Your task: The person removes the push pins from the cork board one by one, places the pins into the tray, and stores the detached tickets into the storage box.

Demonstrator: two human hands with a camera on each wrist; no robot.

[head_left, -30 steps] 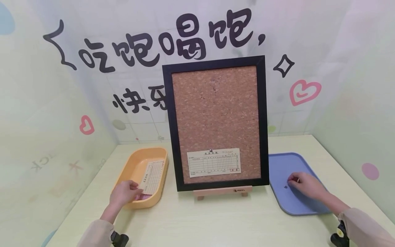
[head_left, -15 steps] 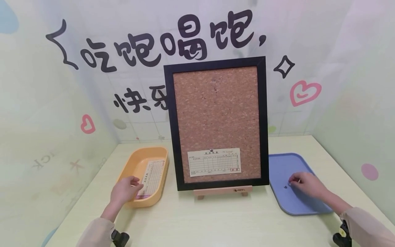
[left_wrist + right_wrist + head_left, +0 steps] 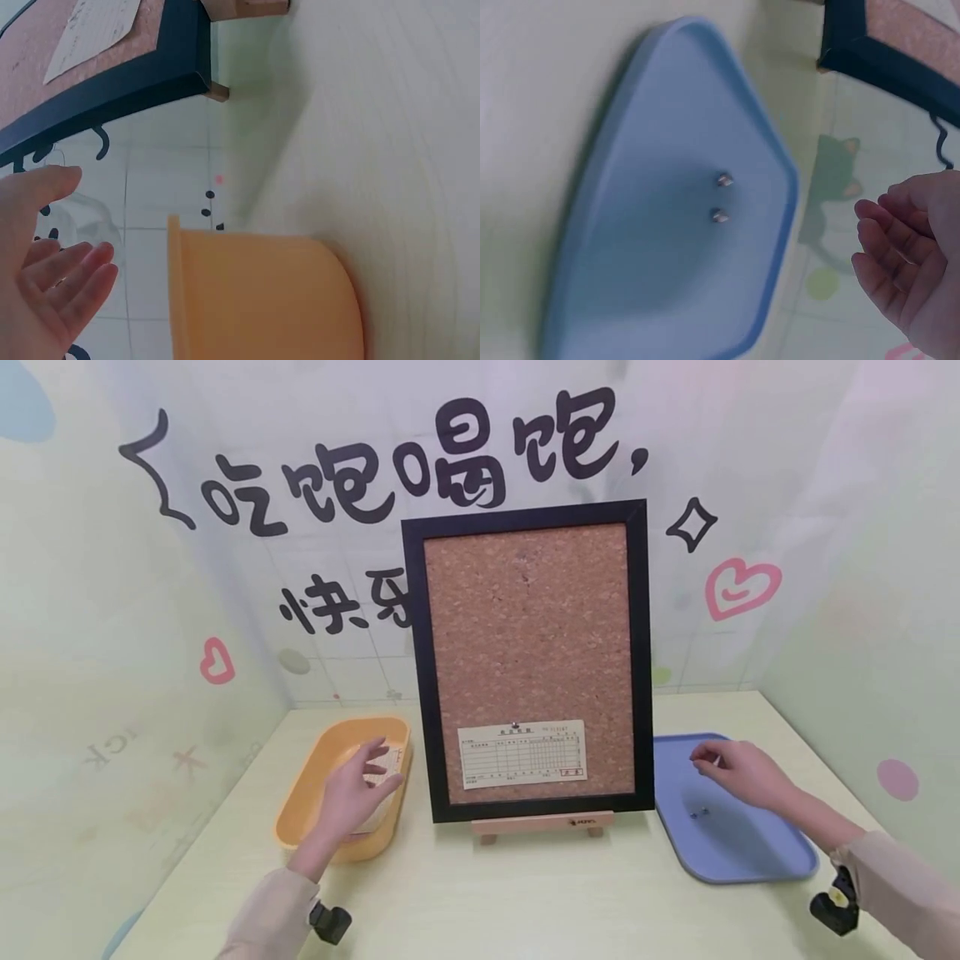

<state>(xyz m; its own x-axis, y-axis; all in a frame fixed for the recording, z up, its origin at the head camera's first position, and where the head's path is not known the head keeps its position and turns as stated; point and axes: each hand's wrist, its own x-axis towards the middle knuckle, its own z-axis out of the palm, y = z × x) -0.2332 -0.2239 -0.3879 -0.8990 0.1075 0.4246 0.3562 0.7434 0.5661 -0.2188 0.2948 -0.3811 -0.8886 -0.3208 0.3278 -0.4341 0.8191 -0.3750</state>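
Note:
My left hand (image 3: 358, 793) is raised over the orange bin (image 3: 288, 827), its fingers apart and nothing between them. In the bin lies a printed paper slip (image 3: 386, 814), partly covered by that hand. On the right, my right hand (image 3: 738, 770) hovers above the blue tray (image 3: 780, 864) with loosely bent fingers. Nothing shows in its grasp in the right wrist view. Two small metallic pushpins (image 3: 721, 180) lie close together on the tray. Between the hands stands a black-framed cork board (image 3: 528, 635). A printed form (image 3: 522, 756) is fixed low on it by a pin at its top edge.
A small wooden easel (image 3: 540, 827) supports the board. The pale wooden table (image 3: 525, 902) extends in front of it. Printed wall sheets (image 3: 330, 552) enclose the back and sides. Each wrist wears a black camera (image 3: 330, 922).
My left hand has lifted from the slip in the bin, moving up and right with fingers spreading. My right hand has risen from the tray, leaving both pushpins in view.

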